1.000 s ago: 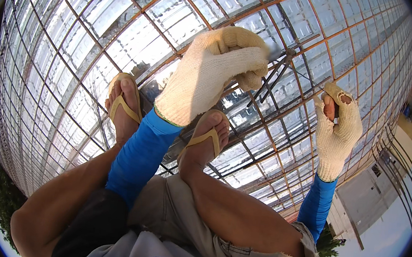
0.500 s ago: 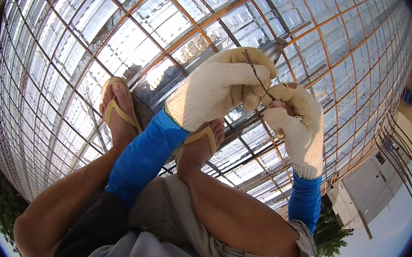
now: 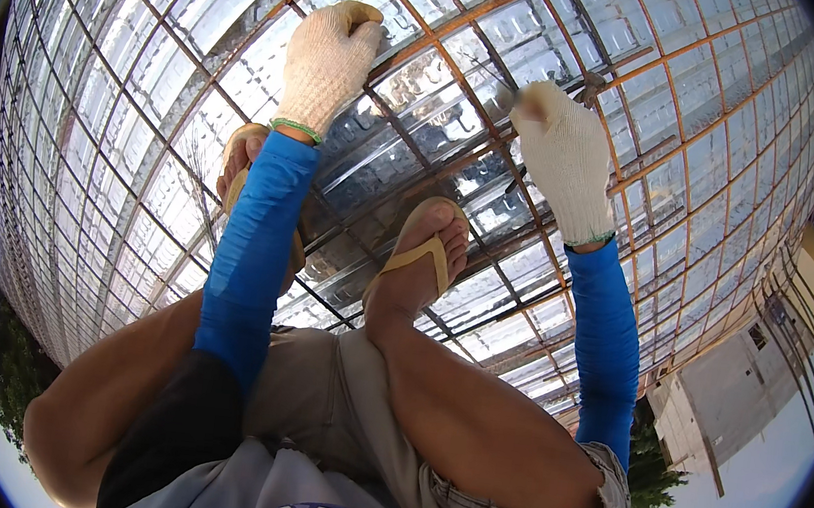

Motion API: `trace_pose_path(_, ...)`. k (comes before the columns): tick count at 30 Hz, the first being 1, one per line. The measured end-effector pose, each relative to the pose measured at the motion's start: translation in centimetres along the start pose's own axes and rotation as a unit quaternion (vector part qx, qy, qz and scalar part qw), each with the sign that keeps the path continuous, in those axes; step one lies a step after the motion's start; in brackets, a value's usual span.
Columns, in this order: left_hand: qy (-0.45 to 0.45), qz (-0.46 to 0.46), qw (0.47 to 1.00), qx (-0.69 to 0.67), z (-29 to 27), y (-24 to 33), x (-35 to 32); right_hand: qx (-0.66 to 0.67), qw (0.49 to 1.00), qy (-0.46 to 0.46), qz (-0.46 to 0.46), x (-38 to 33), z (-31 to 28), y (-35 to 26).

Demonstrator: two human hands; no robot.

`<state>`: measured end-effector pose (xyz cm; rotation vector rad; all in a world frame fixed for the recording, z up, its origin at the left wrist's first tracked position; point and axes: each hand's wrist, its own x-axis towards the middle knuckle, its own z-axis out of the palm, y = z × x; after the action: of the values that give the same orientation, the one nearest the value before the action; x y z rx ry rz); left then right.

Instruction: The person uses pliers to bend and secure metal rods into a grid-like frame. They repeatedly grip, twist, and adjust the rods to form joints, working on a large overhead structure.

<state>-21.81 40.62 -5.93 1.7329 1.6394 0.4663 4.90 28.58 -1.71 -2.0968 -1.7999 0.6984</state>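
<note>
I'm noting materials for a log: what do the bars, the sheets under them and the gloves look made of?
Bars: probably steel, rough and rusted, judging by the orange-brown colour.
Sheets: likely metal, glossy and ribbed, given the bright glare, though shiny film can't be ruled out.
Gloves: matt knitted fabric, showing a fine stitch texture; fibre unclear.

A person near me, knees bent, curls a gloved left hand (image 3: 330, 65) and gloved right hand (image 3: 566, 157) at rusty rebar mesh (image 3: 436, 37), wearing tan flip-flops (image 3: 439, 254).
</note>
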Motion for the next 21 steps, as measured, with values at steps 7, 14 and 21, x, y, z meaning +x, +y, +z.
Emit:
trace_pose_path(7, -0.112, 0.083, 0.986, 0.094, 1.4, -0.6, 3.5, -0.041, 0.997, -0.014, -0.071, 5.1, 2.9, -0.2)
trace_pose_path(14, -0.221, 0.066, 0.973, 0.029, 1.0, -1.0, 4.9, -0.009, 0.996, -0.060, -0.068, 7.2, 4.0, -0.9)
trace_pose_path(21, -0.196, 0.121, 0.973, 0.034, 1.4, -1.8, 4.8, 0.010, 0.996, -0.060, -0.063, 7.6, 4.5, -1.1)
